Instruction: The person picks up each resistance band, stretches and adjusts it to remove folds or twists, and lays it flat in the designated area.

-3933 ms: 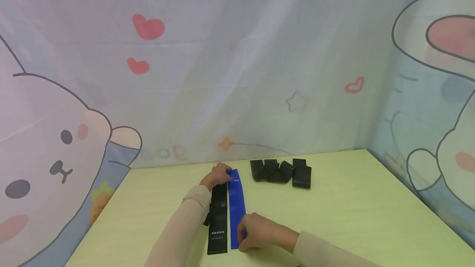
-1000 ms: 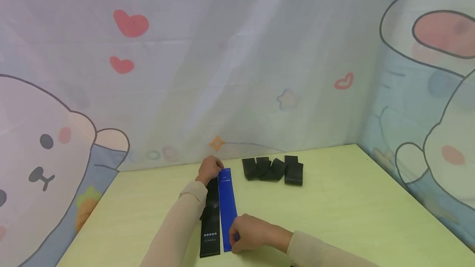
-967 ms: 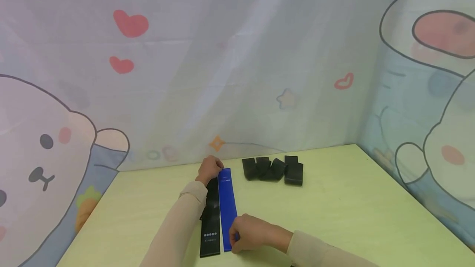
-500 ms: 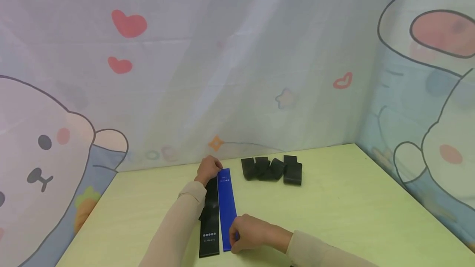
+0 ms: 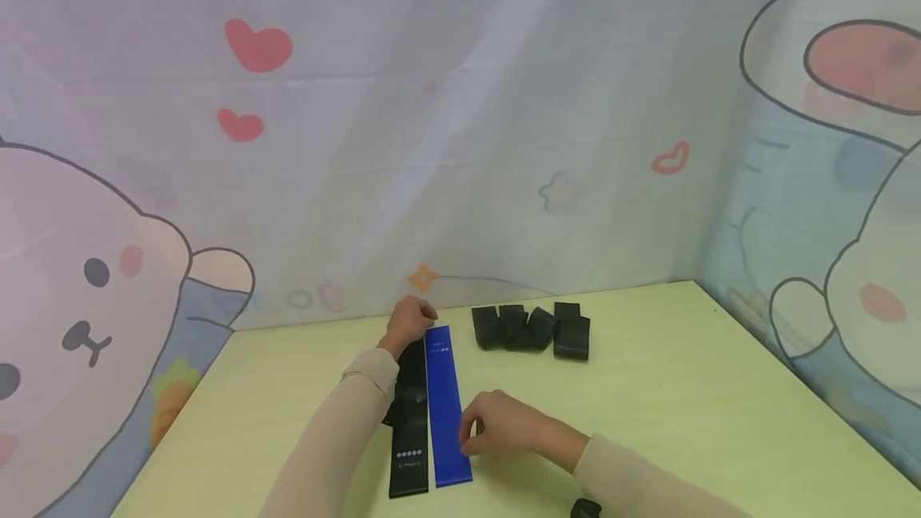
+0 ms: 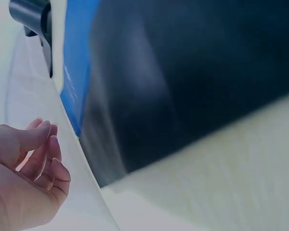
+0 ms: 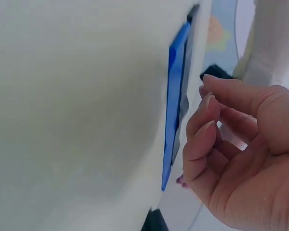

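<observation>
A blue flat exercise band [image 5: 448,410] lies straight on the table, its length pointing away from me. Close along its left side is a black band [image 5: 410,430] with pale dots and print near its front end. My left hand [image 5: 408,320] hovers by the far ends of both bands; in the left wrist view its loosely bent fingers [image 6: 53,159] hold nothing. Over the right edge of the blue band's front part is my right hand [image 5: 504,426]. The right wrist view shows that hand's fingers [image 7: 202,139] loosely bent, holding nothing, apart from the blue band [image 7: 173,101].
Several folded black bands [image 5: 572,336] lie in a row at the back of the table [image 5: 647,398]. A dark piece [image 5: 389,414] pokes out from under the black band's left side. A printed curtain [image 5: 460,142] hangs behind the table.
My right hand has let go of the blue band's front end and risen, uncovering that end. My left hand has lifted slightly from the far end. Both bands lie where they were.
</observation>
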Motion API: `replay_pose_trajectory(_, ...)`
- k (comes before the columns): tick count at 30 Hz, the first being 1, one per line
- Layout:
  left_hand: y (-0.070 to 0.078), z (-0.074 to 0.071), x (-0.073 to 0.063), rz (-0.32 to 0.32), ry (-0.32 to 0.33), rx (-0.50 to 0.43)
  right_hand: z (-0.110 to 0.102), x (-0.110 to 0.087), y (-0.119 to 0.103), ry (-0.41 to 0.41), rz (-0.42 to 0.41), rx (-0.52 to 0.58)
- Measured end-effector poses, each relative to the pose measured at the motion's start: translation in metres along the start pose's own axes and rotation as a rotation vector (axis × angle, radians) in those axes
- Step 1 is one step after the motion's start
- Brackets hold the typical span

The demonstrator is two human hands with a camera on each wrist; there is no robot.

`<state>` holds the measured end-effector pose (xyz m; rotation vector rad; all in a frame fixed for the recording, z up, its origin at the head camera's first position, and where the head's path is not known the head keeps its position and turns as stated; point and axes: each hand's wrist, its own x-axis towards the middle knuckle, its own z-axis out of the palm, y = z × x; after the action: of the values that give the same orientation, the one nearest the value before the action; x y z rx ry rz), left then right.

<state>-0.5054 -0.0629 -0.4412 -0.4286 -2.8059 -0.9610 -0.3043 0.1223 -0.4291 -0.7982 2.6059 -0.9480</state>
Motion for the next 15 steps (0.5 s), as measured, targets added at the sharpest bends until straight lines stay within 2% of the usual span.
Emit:
replay_pose_trajectory(4,0.008,0.004,0.000,0.043,-0.023,-0.032,-0.011,0.002,0.010,0.041,0.002,0.050)
replay_pose_trajectory(11,0.028,0.011,0.004,0.102,-0.068,-0.109,-0.043,0.003,0.025,0.146,0.020,0.047)
replay_pose_trajectory(15,0.037,0.012,0.005,0.139,-0.140,-0.161,-0.062,0.006,0.036,0.206,0.048,0.047)
